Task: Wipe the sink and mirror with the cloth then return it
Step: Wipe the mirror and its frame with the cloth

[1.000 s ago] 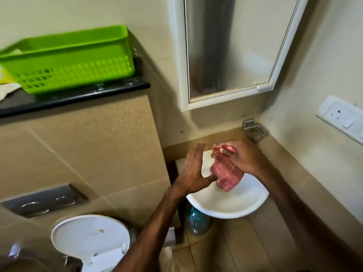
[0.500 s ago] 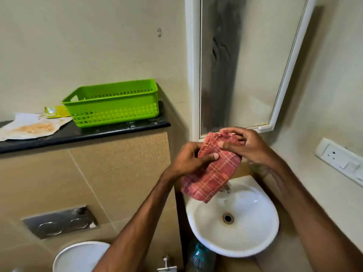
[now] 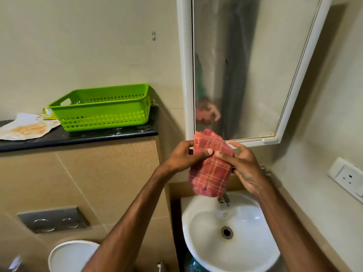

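Above the twelve o'clock rim of the round white ceramic sink, below the white-framed mirror, the left hand at nine and right hand at three o'clock pinch the red checked terry cloth, likely folding a wiping pad.

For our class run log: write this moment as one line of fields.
left hand: pinches cloth | right hand: pinches cloth | cloth: folded, held above sink | mirror: hazy

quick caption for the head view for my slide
The left hand and right hand pinch a red plaid cloth above the white sink, near the mirror.
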